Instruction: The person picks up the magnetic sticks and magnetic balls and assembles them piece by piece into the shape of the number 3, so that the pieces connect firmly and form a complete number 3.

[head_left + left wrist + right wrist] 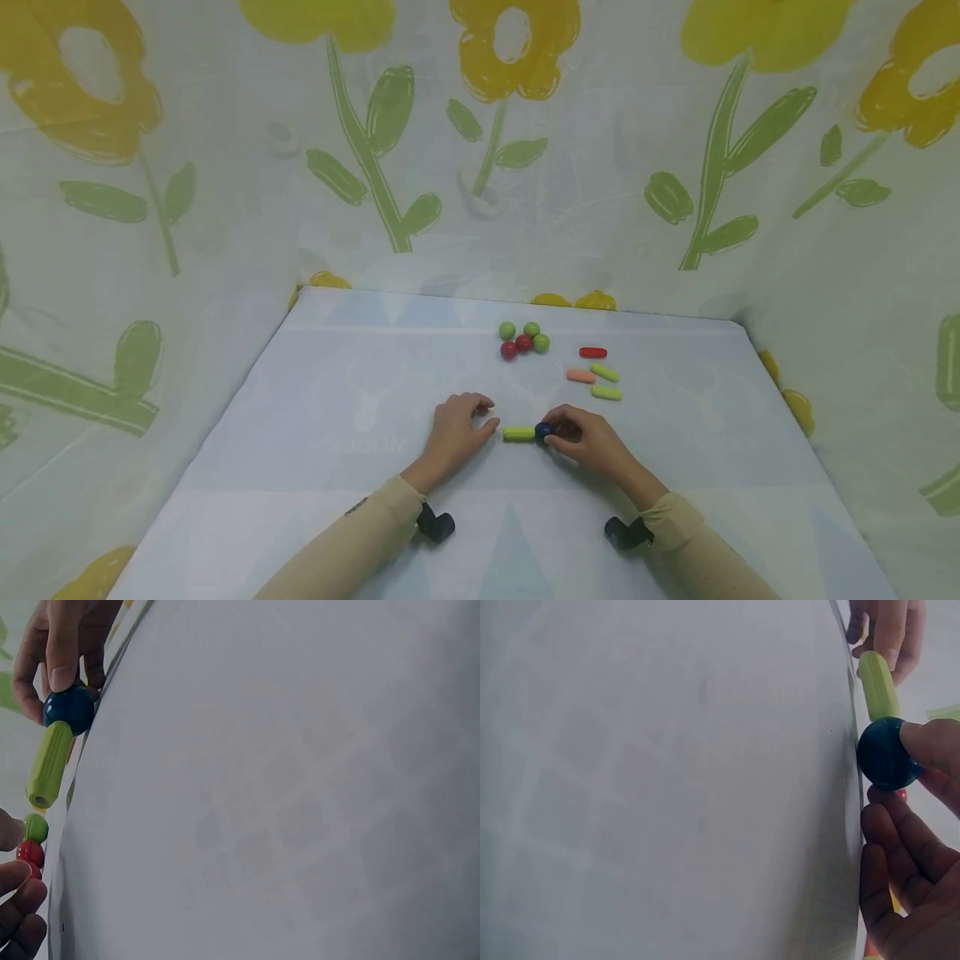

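A dark blue ball is pinched between the thumb and fingers of my right hand. Attached end-on to it, a yellow-green ribbed rod points left toward my other hand. In the left wrist view the rod shows a small round spot on its free end. My left hand is beside that free end, fingers loosely bent, a small gap between thumb and rod. Nothing is in its grasp.
Beyond the hands sits a cluster of green balls and red balls. To its right lie a red rod, a pink rod and two yellow-green rods. A flower-printed curtain surrounds the white table.
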`<act>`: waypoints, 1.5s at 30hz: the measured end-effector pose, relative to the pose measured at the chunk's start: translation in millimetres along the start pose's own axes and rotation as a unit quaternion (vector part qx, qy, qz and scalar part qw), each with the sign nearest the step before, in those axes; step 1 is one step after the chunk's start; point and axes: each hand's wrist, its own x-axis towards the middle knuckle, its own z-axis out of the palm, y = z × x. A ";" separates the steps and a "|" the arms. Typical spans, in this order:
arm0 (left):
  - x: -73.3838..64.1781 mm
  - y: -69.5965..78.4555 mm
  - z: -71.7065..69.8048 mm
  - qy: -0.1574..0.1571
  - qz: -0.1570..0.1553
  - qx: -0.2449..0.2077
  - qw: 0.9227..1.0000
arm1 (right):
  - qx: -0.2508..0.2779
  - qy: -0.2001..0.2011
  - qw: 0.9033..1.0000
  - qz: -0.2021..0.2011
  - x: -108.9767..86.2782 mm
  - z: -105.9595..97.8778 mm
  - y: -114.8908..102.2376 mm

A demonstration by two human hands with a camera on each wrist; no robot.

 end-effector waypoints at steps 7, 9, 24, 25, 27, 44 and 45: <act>10.0 -3.2 -1.1 -0.014 -0.020 0.018 1.000 | 0.003 -0.001 1.000 0.000 -0.2 -0.8 -1.1; 12.9 -4.9 -1.0 -0.017 -0.023 0.021 0.999 | 0.002 0.000 1.000 0.001 -0.3 -0.5 -1.0; 36.3 -13.7 1.4 -0.029 -0.035 0.049 0.998 | 0.017 -0.005 1.000 -0.012 0.2 2.1 1.7; 37.8 -13.5 1.7 -0.030 -0.036 0.051 0.998 | 0.016 -0.005 1.000 -0.012 0.3 2.1 1.4; 41.4 -13.3 2.9 -0.032 -0.035 0.053 0.997 | 0.014 -0.005 1.000 -0.010 0.4 1.7 0.8; 69.8 -14.1 8.4 -0.029 -0.046 0.054 0.997 | 0.016 -0.004 1.000 -0.015 0.8 0.8 3.8; 71.5 -14.8 8.6 -0.029 -0.048 0.054 0.997 | 0.016 -0.003 1.000 -0.014 1.1 1.1 3.6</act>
